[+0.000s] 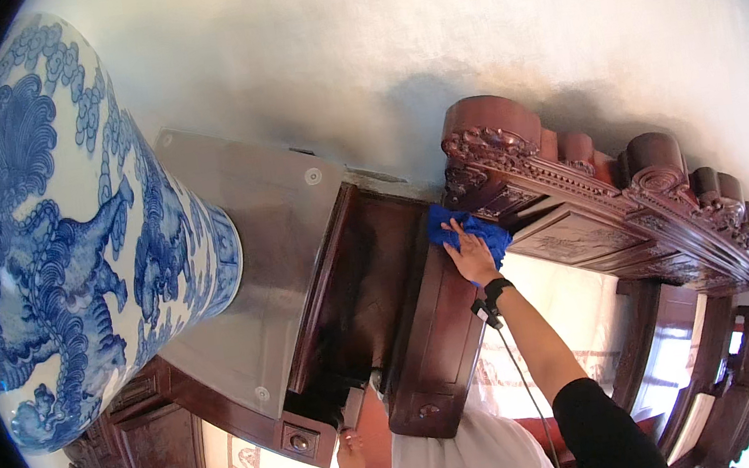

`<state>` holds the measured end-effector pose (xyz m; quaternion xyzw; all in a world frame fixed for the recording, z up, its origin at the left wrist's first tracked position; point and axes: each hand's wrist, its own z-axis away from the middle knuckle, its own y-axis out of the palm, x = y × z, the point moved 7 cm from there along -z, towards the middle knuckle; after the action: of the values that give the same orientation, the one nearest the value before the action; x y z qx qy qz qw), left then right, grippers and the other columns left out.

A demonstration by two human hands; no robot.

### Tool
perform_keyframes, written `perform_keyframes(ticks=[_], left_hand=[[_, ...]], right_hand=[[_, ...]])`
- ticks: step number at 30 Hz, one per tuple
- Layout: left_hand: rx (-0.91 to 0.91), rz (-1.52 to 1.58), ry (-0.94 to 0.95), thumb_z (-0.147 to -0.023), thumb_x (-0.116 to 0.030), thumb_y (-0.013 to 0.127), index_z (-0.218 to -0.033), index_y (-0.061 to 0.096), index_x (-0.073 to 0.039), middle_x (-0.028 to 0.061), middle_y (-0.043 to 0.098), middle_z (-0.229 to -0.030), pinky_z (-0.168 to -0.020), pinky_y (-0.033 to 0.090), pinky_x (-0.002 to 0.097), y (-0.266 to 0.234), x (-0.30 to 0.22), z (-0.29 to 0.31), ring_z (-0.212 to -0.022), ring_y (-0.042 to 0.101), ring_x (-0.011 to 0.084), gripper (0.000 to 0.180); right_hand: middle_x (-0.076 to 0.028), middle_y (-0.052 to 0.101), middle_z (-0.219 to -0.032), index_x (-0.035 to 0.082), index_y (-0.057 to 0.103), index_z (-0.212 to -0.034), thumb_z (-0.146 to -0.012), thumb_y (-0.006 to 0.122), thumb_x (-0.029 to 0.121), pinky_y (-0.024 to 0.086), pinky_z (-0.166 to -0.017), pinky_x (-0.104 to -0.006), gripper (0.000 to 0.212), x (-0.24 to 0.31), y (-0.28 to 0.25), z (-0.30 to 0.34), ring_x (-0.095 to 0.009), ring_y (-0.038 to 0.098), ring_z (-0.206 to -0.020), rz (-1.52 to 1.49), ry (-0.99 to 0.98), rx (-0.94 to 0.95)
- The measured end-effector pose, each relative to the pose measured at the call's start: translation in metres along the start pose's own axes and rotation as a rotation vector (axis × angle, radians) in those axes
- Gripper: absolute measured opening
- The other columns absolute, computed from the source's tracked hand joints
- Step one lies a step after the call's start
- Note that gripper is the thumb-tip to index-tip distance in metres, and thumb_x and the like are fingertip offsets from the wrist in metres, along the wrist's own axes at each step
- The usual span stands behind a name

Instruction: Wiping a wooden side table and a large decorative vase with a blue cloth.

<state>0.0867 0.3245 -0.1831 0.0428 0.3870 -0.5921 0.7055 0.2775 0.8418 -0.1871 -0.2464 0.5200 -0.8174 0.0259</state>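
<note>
My right hand [474, 257] presses a bunched blue cloth [495, 237] against the far end of a dark reddish-brown wooden drawer unit [430, 339]. Its fingers are partly spread over the cloth, and a black band with a cable circles the wrist. Lower down, my left hand [351, 459] has its fingers bunched at the lower end of a small brown wooden piece [353, 407], beside the dark recess of the cabinet [357, 283]. Its grip is partly hidden. Another black band is on that wrist.
A large blue-and-white porcelain vase [96, 249] stands at left on a clear plate [249, 240] over the wood. Carved wooden furniture [594, 198] juts out at right against the pale wall [295, 47]. White fabric [468, 466] hangs below.
</note>
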Motion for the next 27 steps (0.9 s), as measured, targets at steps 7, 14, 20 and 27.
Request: perform_keyframes(ticks=[7, 14, 20, 27], left_hand=[[-0.075, 0.087, -0.076, -0.095, -0.032, 0.044, -0.116, 0.049, 0.000, 0.0146, 0.065, -0.089, -0.076, 0.048, 0.0317, -0.023, 0.041, 0.025, -0.084, 0.064, 0.0221, 0.039], [-0.019, 0.036, -0.132, -0.095, -0.036, 0.044, -0.115, 0.048, 0.001, 0.0157, 0.065, -0.088, -0.074, 0.050, 0.0337, -0.013, 0.069, 0.038, -0.084, 0.065, 0.0239, 0.042], [-0.029, -0.014, -0.152, -0.092, -0.030, 0.048, -0.110, 0.054, -0.001, 0.0150, 0.065, -0.090, -0.074, 0.050, 0.0347, -0.018, 0.184, 0.053, -0.082, 0.064, 0.0254, 0.034], [-0.117, -0.275, 0.027, -0.092, -0.027, 0.051, -0.103, 0.055, 0.002, 0.0162, 0.062, -0.088, -0.073, 0.048, 0.0369, -0.054, 0.096, 0.022, -0.081, 0.060, 0.0283, 0.031]], right_hand=[[-0.002, 0.027, -0.149, 0.008, 0.026, -0.143, -0.097, 0.031, 0.041, 0.019, -0.112, -0.0332, 0.057, -0.041, -0.004, 0.027, -0.019, 0.023, -0.138, -0.044, 0.398, -0.242], [-0.012, 0.035, -0.144, 0.002, 0.035, -0.138, -0.096, 0.035, 0.037, 0.023, -0.111, -0.0333, 0.055, -0.076, -0.014, 0.037, -0.023, 0.028, -0.135, -0.125, 0.467, -0.439], [-0.014, 0.024, -0.149, -0.011, 0.031, -0.135, -0.097, 0.031, 0.037, 0.014, -0.114, -0.0301, 0.061, -0.028, 0.021, 0.074, -0.027, 0.020, -0.138, -0.235, 0.276, -0.083], [-0.010, 0.022, -0.150, 0.012, 0.028, -0.143, -0.093, 0.044, 0.031, 0.017, -0.113, -0.0391, 0.057, 0.011, 0.058, 0.174, -0.027, 0.020, -0.138, -0.058, -0.054, -0.072]])
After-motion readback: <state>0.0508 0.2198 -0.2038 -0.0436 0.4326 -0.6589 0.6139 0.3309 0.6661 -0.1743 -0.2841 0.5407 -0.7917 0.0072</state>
